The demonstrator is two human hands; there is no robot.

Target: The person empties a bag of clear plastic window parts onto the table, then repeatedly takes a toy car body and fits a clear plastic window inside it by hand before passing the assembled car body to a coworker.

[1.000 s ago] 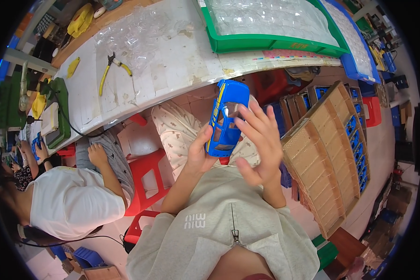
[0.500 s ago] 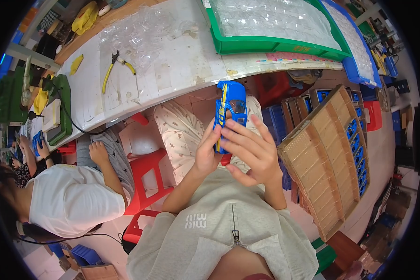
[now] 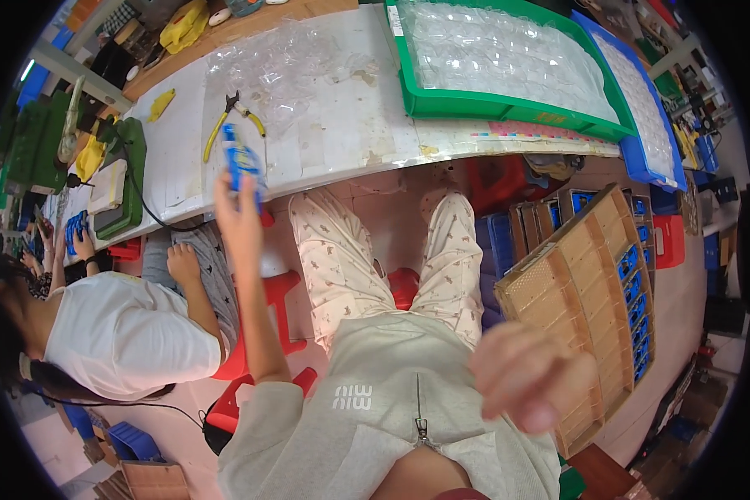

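Note:
A blue toy car (image 3: 241,158) with yellow markings is gripped in my left hand (image 3: 240,212), which reaches out over the table's front edge. The car is blurred, and the fingers wrap round its near end. Just beyond it lie yellow-handled cutting pliers (image 3: 234,121). My right hand (image 3: 529,377) is raised at my right side, before the cardboard divider tray; motion smears its fingers. That tray (image 3: 550,308) stands slanted, with several blue toy cars (image 3: 633,312) in its far right column.
Clear plastic pieces (image 3: 267,71) are heaped on the white table (image 3: 350,125). A green bin (image 3: 508,108) and a blue bin (image 3: 654,158) hold more clear plastic pieces. Another person (image 3: 133,342) in a white shirt sits to my left, beside a red stool (image 3: 279,308).
The blue toy car has gone from above my lap to the left over the table edge, in my left hand. My right hand has left it and swung to the lower right.

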